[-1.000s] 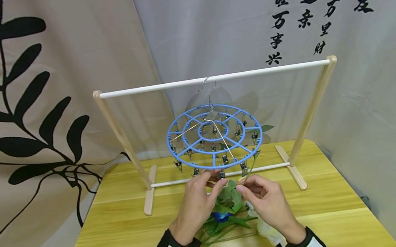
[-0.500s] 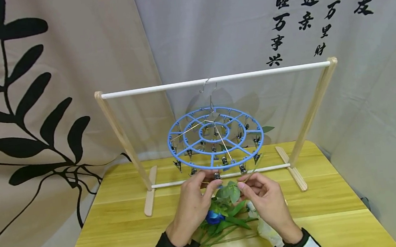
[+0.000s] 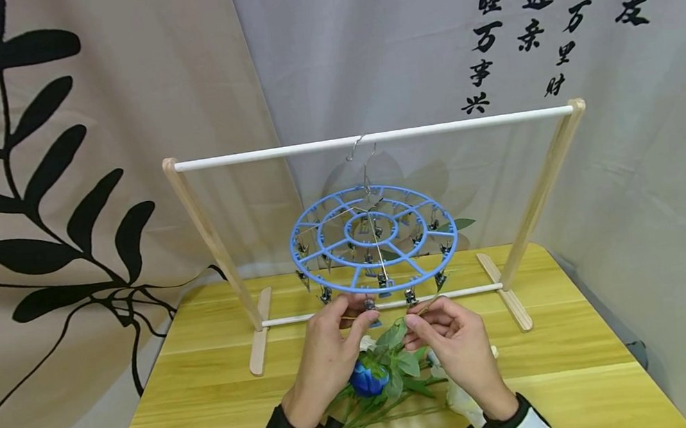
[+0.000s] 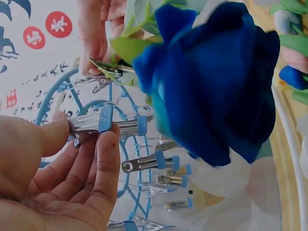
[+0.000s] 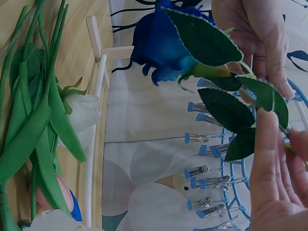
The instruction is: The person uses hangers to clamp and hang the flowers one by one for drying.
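Note:
A blue rose (image 4: 207, 86) with green leaves (image 5: 226, 106) hangs head down below the hanger. My right hand (image 3: 450, 335) pinches its stem in thumb and fingers. To its left, my left hand (image 3: 330, 355) holds a metal clip (image 4: 91, 121) with blue tips between thumb and fingers, at the near rim of the round blue clip hanger (image 3: 378, 287). Seen from the left wrist, the rose bloom is close by and apart from that clip. Whether the held clip's mouth is parted, I cannot tell.
The hanger hooks over the white rod (image 3: 465, 124) of a wooden stand (image 3: 211, 242). Several other clips (image 5: 196, 172) dangle from it. Beneath the hands, green stems (image 5: 45, 106) and a white flower (image 5: 79, 115) lie on the wooden table (image 3: 213, 409).
My left hand has shifted slightly left with the clip, and the hanger has turned a little. The blue rose has swung left and down, showing more of its bloom.

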